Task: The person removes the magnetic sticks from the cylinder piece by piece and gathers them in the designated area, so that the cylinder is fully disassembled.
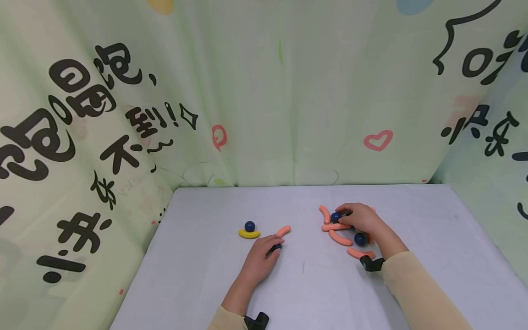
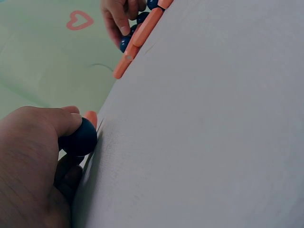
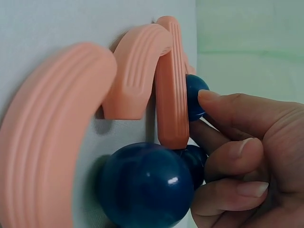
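Note:
In the head view my left hand (image 1: 256,260) grips a dark blue ball (image 1: 276,248) on the white table; the left wrist view shows that ball (image 2: 81,137) between thumb and fingers. Just beyond lies one orange, sausage-like curved piece (image 1: 283,230). At the right, my right hand (image 1: 364,217) pinches another blue ball (image 1: 336,217) beside a straight-looking orange piece (image 1: 333,227). More curved orange pieces (image 3: 52,128) with ridged sides lie around it. A nearer blue ball (image 3: 147,185) sits below that hand, and one more blue ball (image 3: 194,164) is partly hidden by the fingers.
Left of my left hand, a yellow curved piece (image 1: 249,234) lies with a blue ball (image 1: 249,226) right behind it. The white table (image 1: 313,293) ends at a pale green printed curtain (image 1: 288,114) at the back and sides.

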The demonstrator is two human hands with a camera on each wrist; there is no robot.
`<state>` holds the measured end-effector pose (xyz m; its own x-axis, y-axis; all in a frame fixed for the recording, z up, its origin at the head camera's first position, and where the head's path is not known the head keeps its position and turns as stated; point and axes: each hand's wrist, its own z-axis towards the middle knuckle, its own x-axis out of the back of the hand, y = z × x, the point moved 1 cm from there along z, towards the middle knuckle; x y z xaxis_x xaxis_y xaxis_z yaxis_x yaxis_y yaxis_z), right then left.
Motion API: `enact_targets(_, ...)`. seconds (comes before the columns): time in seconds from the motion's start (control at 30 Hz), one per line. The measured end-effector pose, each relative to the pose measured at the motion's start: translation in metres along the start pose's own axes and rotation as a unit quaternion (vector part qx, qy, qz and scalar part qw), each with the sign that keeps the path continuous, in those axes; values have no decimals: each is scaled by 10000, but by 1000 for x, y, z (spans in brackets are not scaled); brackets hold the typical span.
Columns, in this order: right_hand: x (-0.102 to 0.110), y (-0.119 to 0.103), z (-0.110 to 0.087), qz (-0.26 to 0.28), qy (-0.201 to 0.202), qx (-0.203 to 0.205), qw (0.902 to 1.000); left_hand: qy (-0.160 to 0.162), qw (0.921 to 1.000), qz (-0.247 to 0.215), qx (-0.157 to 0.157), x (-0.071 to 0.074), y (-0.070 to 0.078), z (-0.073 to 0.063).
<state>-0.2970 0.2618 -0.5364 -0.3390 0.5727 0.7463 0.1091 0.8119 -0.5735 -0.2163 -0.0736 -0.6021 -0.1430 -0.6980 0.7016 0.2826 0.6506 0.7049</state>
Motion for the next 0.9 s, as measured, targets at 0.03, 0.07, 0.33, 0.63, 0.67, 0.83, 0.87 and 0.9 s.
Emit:
enact_targets(0.03,0,0,-1,21,-12,-14,10000,0,10000,-6,1,0,0,0)
enact_targets(0.07,1,-1,-1,27,-14,-19,10000,0,10000,-11,0,0,1,0)
enact_targets(0.33,3,-11,-11,354,56,-33,9994,-6,10000,23,27,1,2,1)
enact_targets(0.63,-16,-40,-23,428,144,445,9980,-11,10000,55,3,1,1,1)
enact_targets(0.67,-20,-43,-24,493,133,521,9973,4,10000,37,47,1,1,1)
enact_targets(0.83,-49,-57,-24,768,83,678,9947,111,9994,-108,299,0,3,1)
enact_targets(0.87,-56,-59,-23,815,62,737,9939,115,9993,-111,335,0,3,0)
enact_targets(0.9,-62,-61,-22,835,59,750,9937,128,9992,-117,348,0,3,0)
